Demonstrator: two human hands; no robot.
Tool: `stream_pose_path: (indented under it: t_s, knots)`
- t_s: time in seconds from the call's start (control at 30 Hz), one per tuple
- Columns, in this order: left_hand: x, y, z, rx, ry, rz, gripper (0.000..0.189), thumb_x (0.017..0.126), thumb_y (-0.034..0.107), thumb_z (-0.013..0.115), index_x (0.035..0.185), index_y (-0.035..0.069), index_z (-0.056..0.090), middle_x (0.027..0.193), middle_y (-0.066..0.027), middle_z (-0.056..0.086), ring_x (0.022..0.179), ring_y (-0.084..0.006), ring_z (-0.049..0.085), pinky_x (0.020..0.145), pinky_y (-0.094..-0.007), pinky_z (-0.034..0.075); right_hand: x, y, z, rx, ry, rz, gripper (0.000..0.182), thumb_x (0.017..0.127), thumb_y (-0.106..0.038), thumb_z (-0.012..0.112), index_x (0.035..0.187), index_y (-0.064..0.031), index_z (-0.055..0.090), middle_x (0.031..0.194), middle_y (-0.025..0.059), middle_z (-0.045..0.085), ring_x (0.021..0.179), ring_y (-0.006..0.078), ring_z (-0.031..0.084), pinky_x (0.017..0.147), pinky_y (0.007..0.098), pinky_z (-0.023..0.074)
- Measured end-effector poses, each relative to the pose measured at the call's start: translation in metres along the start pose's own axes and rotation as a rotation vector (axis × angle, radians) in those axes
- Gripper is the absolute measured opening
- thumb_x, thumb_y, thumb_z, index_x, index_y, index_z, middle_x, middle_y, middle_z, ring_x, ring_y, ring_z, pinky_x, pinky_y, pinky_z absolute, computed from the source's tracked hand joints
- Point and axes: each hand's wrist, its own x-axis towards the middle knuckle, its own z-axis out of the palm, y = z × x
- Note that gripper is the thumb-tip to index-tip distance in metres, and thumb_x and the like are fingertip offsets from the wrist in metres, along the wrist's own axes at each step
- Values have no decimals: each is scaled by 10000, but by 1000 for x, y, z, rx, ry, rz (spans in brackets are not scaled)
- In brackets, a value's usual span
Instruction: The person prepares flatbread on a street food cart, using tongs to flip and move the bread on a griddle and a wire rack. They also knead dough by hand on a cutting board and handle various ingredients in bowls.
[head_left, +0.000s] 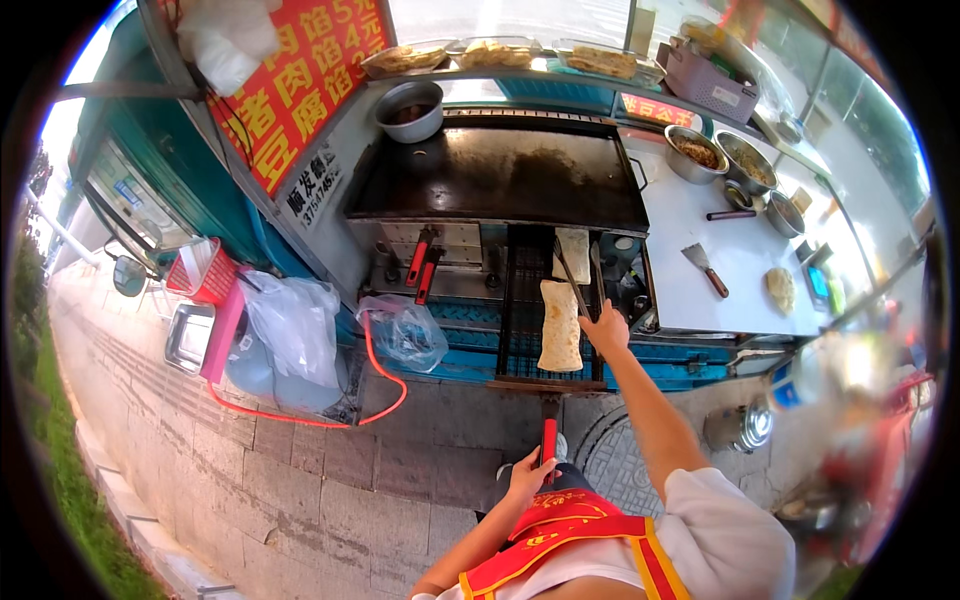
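Note:
My left hand (531, 472) grips the red handle (550, 442) of a pulled-out grill drawer with a black wire rack (522, 300). Two flatbreads lie on the rack: a browned one (560, 330) nearer me, and a paler one (574, 251) behind it, partly under the griddle's edge. My right hand (607, 330) is closed on a pair of metal tongs (574, 281). The tongs' arms are spread, one over the flatbreads and the other to the right of the far one. Whether the tips touch the bread, I cannot tell.
A black griddle (510, 172) bearing a metal pot (409, 112) lies behind the drawer. On the right, a white worktop (675, 277) holds a scraper (705, 268), a dough piece (781, 291) and bowls of filling (696, 154). Plastic bags (292, 322) and an orange hose (390, 405) are at left.

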Motion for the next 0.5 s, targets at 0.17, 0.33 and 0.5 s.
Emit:
stream_pose_path:
  t_s: [0.17, 0.33, 0.5]
  knots:
    - [10, -13, -6, -48, -46, 51, 485, 870, 112, 619, 1320, 53, 447, 961, -66, 650, 757, -155, 637, 669, -257, 504, 19, -43, 13, -43, 21, 69, 828, 750, -453, 647, 1338, 34, 327, 1154, 245, 534, 992, 383, 579, 812, 434, 489]
    - [12, -18, -4, -70, -10, 24, 500, 869, 95, 616, 1331, 45, 430, 952, -66, 642, 744, -151, 635, 654, -253, 513, 16, -68, 35, -54, -20, 44, 787, 763, -349, 649, 1323, 67, 284, 1144, 249, 534, 992, 374, 588, 804, 418, 501]
    - [17, -26, -7, -116, -3, 36, 540, 856, 102, 635, 1346, 45, 414, 914, -46, 630, 713, -144, 635, 617, -247, 498, 0, -100, 55, -26, 32, -46, 769, 776, -313, 642, 1322, 96, 287, 1094, 251, 556, 992, 365, 586, 823, 416, 488]
